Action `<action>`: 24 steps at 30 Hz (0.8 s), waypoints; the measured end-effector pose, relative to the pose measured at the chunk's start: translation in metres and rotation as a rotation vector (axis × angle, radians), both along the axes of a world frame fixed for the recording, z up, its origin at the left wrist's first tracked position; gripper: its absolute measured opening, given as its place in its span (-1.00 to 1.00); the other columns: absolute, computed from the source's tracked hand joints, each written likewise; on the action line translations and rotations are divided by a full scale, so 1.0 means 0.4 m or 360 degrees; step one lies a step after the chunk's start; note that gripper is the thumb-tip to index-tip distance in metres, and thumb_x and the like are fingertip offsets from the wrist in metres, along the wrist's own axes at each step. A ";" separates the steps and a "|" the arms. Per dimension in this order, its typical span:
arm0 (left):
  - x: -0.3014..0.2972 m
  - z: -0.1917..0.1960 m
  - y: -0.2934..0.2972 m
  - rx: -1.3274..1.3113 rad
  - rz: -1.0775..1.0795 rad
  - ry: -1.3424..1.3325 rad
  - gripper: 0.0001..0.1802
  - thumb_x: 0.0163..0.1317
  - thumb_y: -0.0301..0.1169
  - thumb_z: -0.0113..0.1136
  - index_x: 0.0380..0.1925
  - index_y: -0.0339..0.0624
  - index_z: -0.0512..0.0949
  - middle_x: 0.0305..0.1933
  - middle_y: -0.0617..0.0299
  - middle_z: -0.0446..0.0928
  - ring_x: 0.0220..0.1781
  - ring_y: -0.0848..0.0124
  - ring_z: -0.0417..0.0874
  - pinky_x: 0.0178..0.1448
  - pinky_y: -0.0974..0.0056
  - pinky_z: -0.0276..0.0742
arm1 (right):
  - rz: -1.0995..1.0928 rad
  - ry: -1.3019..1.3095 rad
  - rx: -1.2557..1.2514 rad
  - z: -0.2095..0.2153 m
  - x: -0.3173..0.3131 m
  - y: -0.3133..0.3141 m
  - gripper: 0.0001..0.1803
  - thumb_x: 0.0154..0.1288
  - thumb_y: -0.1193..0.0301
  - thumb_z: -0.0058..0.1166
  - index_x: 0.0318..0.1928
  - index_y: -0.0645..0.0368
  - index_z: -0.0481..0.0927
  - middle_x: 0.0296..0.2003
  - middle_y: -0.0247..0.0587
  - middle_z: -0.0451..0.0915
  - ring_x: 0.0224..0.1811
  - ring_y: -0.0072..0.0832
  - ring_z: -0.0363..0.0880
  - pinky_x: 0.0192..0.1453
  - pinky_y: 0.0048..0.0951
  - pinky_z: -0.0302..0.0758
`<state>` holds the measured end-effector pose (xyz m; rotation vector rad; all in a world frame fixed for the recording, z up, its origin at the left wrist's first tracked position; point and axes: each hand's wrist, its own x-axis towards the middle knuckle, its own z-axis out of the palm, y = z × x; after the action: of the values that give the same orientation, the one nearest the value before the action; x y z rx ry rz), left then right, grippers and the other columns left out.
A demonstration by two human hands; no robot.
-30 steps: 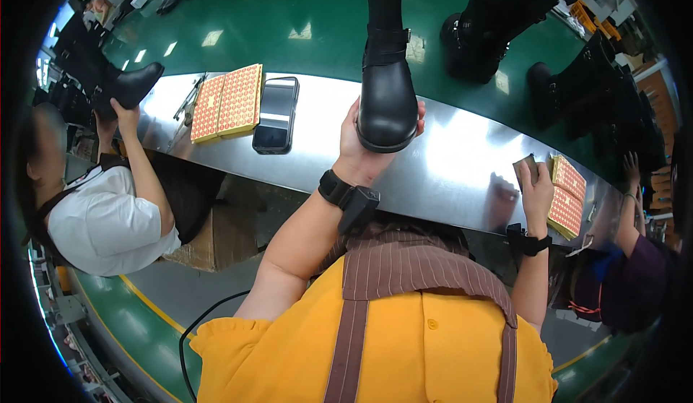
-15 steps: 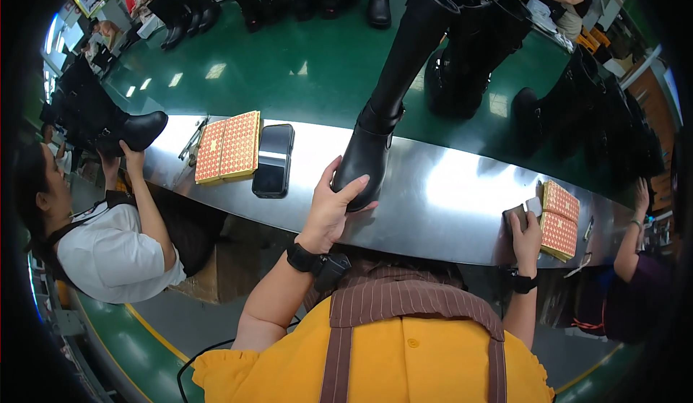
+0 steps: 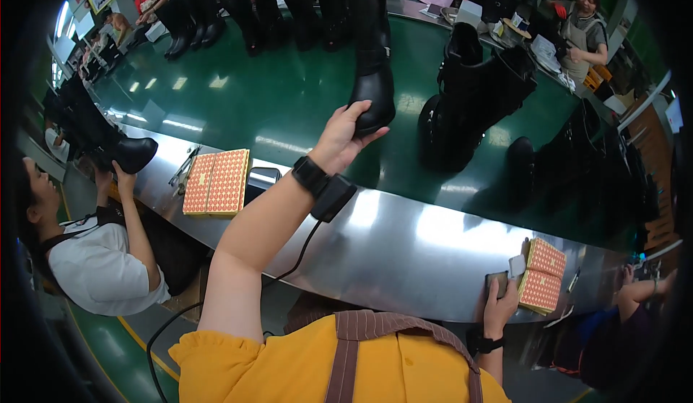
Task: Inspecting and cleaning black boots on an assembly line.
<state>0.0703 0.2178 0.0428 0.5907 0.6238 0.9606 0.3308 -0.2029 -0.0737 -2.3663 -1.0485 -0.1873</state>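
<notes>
My left hand (image 3: 346,141) is closed round the toe of a tall black boot (image 3: 374,89), thumb on top and fingers underneath. The boot is held up over the green surface, and its shaft runs out of the top of the picture. Low at the right, my right hand (image 3: 499,305) grips a small dark flat block (image 3: 497,282) above the metal table edge. A small whitish piece (image 3: 517,265) shows just past its fingers. Beside that hand lies a red-and-yellow patterned stack (image 3: 543,276).
Another patterned stack (image 3: 216,182) and a phone (image 3: 264,178), partly behind my forearm, lie on the metal strip (image 3: 404,251). Black boots (image 3: 462,107) stand beyond on the green surface (image 3: 289,85). At left, a co-worker (image 3: 108,266) holds a boot (image 3: 130,152).
My left arm has stretched forward, carrying the boot farther away over the green surface. My right hand still grips the dark block. The whole view has shifted, showing more of the far side.
</notes>
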 end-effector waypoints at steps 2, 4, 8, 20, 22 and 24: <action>0.101 -0.021 0.105 0.0004 -0.0103 0.0072 -0.61 0.33 -0.39 0.22 0.07 -0.32 0.39 0.02 -0.01 0.52 0.06 0.18 0.63 0.01 0.10 0.76 | 0.0015 -0.0049 0.0048 0.004 -0.004 0.002 -0.56 0.37 0.19 0.15 -0.09 0.42 0.53 -0.26 0.19 0.56 -0.16 0.13 0.48 -0.01 -0.04 0.37; 0.220 -0.052 0.201 -0.0007 -0.0003 0.0210 -0.49 0.28 -0.39 0.26 0.16 -0.24 0.31 0.03 0.00 0.49 0.04 0.16 0.62 -0.04 0.02 0.77 | -0.0043 -0.0024 0.0030 0.015 -0.011 0.007 -0.55 0.34 0.20 0.17 -0.12 0.44 0.52 -0.26 0.20 0.55 -0.17 0.14 0.47 -0.01 -0.04 0.37; 0.447 -0.107 0.406 0.0108 0.0140 0.0091 -0.09 0.15 -0.45 0.36 0.40 -0.12 0.00 0.17 0.00 0.38 -0.02 0.13 0.62 -0.19 -0.01 0.79 | -0.0182 0.0164 -0.0187 0.052 -0.025 0.025 -0.55 0.34 0.25 0.18 -0.04 0.47 0.52 -0.22 0.25 0.57 -0.13 0.14 0.51 0.01 -0.07 0.41; 0.664 -0.333 0.747 -0.0288 0.0518 0.0213 -0.41 0.22 -0.39 0.40 0.05 -0.65 0.36 0.23 -0.17 0.41 0.07 -0.06 0.61 -0.03 -0.01 0.76 | -0.0127 0.0295 -0.0217 0.077 -0.026 0.042 -0.59 0.35 0.22 0.20 -0.07 0.37 0.59 -0.27 0.19 0.62 -0.23 0.05 0.56 -0.07 -0.13 0.48; 0.681 -0.340 0.791 -0.0332 0.0466 0.0085 -0.44 0.24 -0.41 0.38 0.09 -0.57 0.37 0.32 -0.17 0.38 0.25 -0.12 0.55 0.12 -0.10 0.61 | -0.0121 0.0225 -0.0235 0.069 -0.019 0.036 -0.60 0.35 0.22 0.20 -0.09 0.37 0.59 -0.28 0.15 0.62 -0.24 0.02 0.56 -0.07 -0.14 0.48; 0.687 -0.345 0.813 -0.0365 0.0521 0.0122 -0.42 0.26 -0.43 0.35 0.15 -0.53 0.34 0.30 -0.22 0.39 0.26 -0.14 0.53 0.22 -0.13 0.55 | -0.0115 0.0278 -0.0219 0.063 -0.014 0.032 -0.61 0.35 0.22 0.20 -0.11 0.36 0.59 -0.30 0.12 0.62 -0.26 0.00 0.55 -0.09 -0.14 0.48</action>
<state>0.3453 0.5430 -0.0952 0.3269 0.9048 1.1554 0.3253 -0.1901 -0.0484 -2.4935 -0.9202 0.0670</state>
